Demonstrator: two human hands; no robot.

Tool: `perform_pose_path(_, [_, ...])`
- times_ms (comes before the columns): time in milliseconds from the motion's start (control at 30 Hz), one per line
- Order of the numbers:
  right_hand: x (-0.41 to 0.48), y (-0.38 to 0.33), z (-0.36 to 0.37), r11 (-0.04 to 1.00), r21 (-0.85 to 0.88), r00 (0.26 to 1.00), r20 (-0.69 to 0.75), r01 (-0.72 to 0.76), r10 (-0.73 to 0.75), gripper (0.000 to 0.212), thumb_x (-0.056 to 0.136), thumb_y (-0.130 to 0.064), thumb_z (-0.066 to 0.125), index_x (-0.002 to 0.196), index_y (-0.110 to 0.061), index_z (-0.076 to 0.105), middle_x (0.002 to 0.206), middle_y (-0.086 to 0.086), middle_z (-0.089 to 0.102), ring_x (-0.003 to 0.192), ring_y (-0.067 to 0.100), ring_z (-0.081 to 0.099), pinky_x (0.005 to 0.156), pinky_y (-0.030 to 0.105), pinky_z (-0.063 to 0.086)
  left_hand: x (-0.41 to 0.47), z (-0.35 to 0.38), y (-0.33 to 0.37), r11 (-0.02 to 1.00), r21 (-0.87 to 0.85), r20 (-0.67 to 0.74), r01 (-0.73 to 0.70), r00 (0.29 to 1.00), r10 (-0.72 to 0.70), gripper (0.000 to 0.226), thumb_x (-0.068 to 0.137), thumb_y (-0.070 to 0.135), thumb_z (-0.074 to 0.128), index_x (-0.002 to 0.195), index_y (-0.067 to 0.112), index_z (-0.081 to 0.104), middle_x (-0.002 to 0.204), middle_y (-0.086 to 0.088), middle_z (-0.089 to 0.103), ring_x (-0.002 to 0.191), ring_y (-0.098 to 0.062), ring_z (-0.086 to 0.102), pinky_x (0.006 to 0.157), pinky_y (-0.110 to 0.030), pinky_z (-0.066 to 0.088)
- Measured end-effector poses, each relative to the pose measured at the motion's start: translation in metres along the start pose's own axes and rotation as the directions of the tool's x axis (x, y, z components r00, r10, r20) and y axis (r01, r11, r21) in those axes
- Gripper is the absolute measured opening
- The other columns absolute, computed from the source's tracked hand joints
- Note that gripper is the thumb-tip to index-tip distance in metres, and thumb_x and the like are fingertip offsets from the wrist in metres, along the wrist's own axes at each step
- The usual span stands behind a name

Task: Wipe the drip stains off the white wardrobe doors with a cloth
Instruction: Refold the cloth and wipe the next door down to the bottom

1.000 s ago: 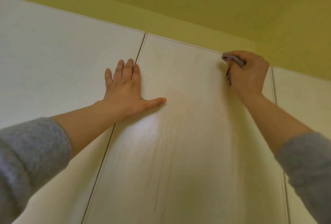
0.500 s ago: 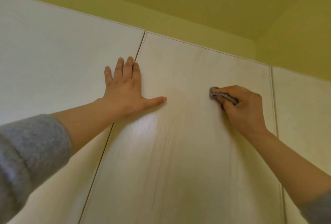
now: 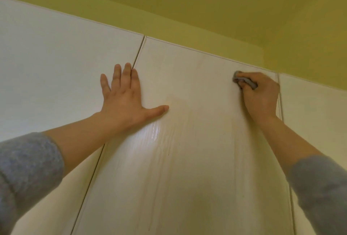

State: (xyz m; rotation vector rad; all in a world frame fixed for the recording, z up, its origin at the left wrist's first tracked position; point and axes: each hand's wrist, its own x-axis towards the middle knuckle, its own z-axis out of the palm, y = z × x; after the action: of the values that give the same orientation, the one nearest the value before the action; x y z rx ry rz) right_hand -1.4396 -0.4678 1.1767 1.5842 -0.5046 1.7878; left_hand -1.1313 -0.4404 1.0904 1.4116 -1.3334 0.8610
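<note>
Wiping in hand: right hand (image 3: 260, 96) grips a small grey wadded cloth (image 3: 244, 81) against the white wood-grain middle wardrobe door (image 3: 202, 169), near its top right corner. Left hand (image 3: 123, 101) braces flat, fingers spread. Thin drip streaks (image 3: 168, 150) lower down likely need downward strokes next.

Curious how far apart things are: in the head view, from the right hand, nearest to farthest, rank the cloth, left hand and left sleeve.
1. cloth, gripped in the right hand, upper right.
2. left hand, flat on the doors, centre-left.
3. left sleeve, lower-left corner.
</note>
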Motion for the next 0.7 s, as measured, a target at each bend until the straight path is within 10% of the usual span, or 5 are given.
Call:
perform_pose_path(200, [-0.069,-0.019,-0.030,0.998,0.054,0.982,0.183,0.033,-0.043,0.023,0.086,0.000,0.069,0.097,-0.018,0.078,0.100,-0.012,0.072,0.096,-0.004,0.065,0.091,0.015,0.049,0.001,-0.003,0.008,1.000,-0.002,0.009,0.029,1.000,-0.029,0.136,0.059,0.097,0.021,0.154,0.005,-0.011,0.163,-0.011,-0.019,0.148,-0.031,-0.024,0.117,-0.059,-0.012])
perform_pose_path(400, [0.022,0.027,-0.040,0.993,-0.009,0.988,-0.109,-0.115,0.113,0.024,0.085,-0.012,0.056,0.095,-0.017,0.077,0.093,0.001,0.074,0.085,0.025,0.069,0.084,0.046,0.056,-0.001,0.004,0.009,0.999,-0.004,-0.026,0.036,0.999,-0.036,0.140,0.055,0.101,0.012,0.154,0.006,-0.011,0.163,-0.009,-0.019,0.148,-0.028,-0.026,0.117,-0.058,-0.014])
perform_pose_path(700, [-0.004,0.045,-0.036,0.998,-0.037,0.998,-0.038,-0.052,0.051,0.023,0.087,-0.002,0.061,0.099,-0.014,0.077,0.103,-0.007,0.070,0.101,0.007,0.063,0.095,0.012,0.042,-0.002,0.008,0.010,0.999,-0.017,-0.073,0.032,0.997,-0.033,0.137,0.058,0.099,0.013,0.155,0.006,-0.009,0.163,-0.010,-0.018,0.148,-0.027,-0.025,0.117,-0.057,-0.015])
